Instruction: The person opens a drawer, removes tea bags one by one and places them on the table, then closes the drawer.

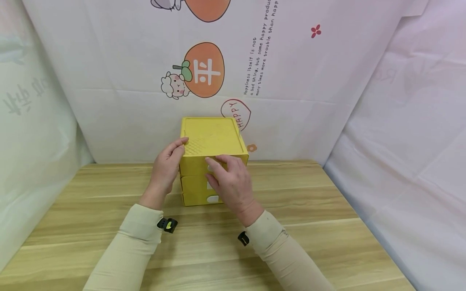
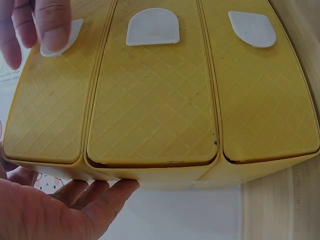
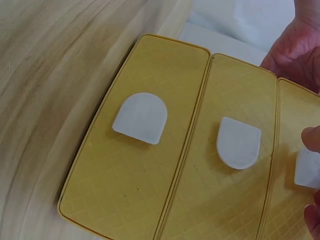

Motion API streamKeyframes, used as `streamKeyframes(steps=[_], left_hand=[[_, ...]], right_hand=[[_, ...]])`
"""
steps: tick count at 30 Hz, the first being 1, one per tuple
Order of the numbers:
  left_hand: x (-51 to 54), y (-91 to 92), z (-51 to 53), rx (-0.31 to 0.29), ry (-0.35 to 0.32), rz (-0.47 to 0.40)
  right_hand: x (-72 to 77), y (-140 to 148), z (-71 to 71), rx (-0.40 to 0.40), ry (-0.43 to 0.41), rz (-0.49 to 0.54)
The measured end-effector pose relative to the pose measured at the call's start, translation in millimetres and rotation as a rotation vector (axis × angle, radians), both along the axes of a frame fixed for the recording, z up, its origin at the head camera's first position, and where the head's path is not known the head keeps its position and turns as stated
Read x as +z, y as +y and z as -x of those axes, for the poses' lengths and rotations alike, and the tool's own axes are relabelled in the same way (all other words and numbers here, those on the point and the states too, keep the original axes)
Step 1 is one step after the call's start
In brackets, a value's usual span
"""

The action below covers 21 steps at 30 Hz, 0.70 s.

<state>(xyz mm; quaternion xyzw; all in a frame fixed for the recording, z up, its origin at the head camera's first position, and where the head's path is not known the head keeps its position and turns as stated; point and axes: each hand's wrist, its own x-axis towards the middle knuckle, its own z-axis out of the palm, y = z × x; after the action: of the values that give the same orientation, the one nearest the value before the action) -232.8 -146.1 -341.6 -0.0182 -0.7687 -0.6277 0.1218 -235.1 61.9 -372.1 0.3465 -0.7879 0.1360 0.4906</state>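
A yellow box with three stacked drawers [image 1: 214,135] [image 2: 150,100] [image 3: 140,185] stands upright on the table, its front facing the person. Each drawer front carries a white tab handle [image 2: 152,27] [image 3: 238,143]; all three drawers look closed. Against the box's left side rests the left hand [image 1: 164,169] [image 2: 55,215] [image 3: 300,50], fingers extended, fingertips at the upper left edge. The right hand [image 1: 234,182] [image 2: 50,25] [image 3: 314,140] is at the top drawer, a fingertip over its handle in the left wrist view. Whether it pinches that handle cannot be told.
The wood-grain table [image 1: 302,226] extends around the box. Behind it hangs a white printed cloth [image 1: 298,81], close to the box's back; further white sheets hang at the left [image 1: 36,121] and right [image 1: 407,133].
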Motion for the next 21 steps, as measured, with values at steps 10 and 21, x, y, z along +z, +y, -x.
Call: streamKeyframes(steps=[10, 21], left_hand=[[1.2, 0.5, 0.2, -0.005, 0.002, 0.002], [0.4, -1.8, 2.2, 0.003, -0.016, -0.019]], right_hand=[[-3.6, -0.1, 1.7, -0.015, -0.034, -0.014], [-2.6, -2.8, 1.2, -0.056, -0.044, -0.019]])
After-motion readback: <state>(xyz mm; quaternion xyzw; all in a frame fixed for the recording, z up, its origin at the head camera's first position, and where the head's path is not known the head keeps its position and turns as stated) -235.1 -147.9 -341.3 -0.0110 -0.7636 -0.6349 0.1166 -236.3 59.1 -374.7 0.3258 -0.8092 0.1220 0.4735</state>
